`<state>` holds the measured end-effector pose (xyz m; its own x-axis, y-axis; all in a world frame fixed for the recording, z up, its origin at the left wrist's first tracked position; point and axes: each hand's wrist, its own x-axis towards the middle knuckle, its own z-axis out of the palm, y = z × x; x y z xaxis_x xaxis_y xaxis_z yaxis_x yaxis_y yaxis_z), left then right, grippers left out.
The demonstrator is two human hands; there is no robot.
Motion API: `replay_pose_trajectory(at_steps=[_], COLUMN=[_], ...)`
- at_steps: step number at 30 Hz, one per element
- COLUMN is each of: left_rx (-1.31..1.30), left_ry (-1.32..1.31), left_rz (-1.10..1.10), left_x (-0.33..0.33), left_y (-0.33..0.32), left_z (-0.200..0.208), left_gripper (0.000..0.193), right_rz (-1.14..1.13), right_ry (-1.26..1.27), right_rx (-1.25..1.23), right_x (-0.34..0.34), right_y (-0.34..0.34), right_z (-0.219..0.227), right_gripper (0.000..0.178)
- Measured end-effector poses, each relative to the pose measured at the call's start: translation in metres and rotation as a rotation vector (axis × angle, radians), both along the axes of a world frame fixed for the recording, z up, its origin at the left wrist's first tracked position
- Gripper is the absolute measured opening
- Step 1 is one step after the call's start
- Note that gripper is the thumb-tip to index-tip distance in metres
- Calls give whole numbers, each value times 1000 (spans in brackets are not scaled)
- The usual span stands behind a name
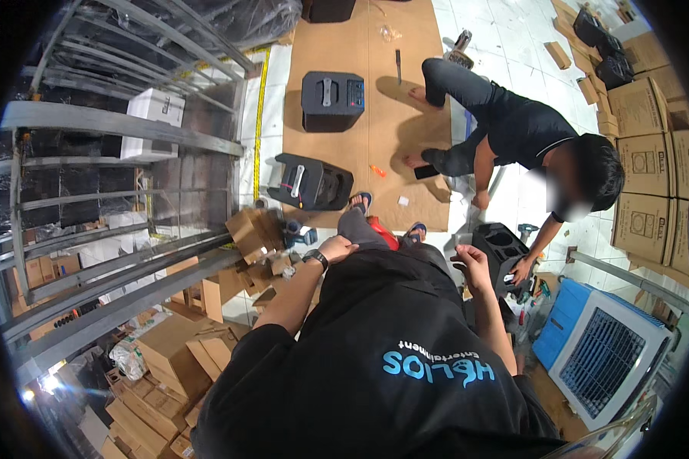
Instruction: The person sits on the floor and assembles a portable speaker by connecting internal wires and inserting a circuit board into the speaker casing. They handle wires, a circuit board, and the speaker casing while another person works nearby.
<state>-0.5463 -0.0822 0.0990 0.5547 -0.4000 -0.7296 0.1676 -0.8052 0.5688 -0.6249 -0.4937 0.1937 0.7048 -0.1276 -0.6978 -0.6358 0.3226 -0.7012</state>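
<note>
My left hand (337,249), below a dark wristwatch, is beside my left thigh; its fingers are drawn together, and whatever they may hold is hidden. Raised on the other side of my body, my right hand (475,268) has loosely bent fingers, apart, with nothing clearly in them. Just right of it stands a black speaker cabinet (494,246) with round openings, which a co-worker's hand (522,271) touches. Ahead of my feet, an opened black speaker cabinet (311,182) lies tilted on brown cardboard (390,145). Beyond it is another black speaker (332,102) with a handle and control panel.
A co-worker (528,122) crouches at the right. Metal racking (122,126) stands along the left, with cardboard boxes (172,352) below. A cordless drill (302,234) lies near my left foot. A blue-and-white air cooler (601,356) and stacked cartons (641,176) are at right.
</note>
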Motion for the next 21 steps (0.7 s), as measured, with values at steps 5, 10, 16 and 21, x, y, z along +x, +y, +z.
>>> replay_pose_trajectory(at_steps=[5,10,16,21], left_rx=[-126,-24,149,154], left_ry=[129,119,244,195], left_rz=[-92,-181,-189,215], left_x=[-17,-14,-14,22], left_y=[17,-11,4,52], left_z=[87,100,50,-50], left_gripper=[43,39,46,22], right_rz=[312,527,582,757], right_ry=[99,76,328,305], right_rx=[-290,-482,-451,-536], right_x=[3,15,32,41], right_y=[-5,-15,-11,10], right_z=[-4,-25,-144,-312], right_gripper=[22,46,72,51])
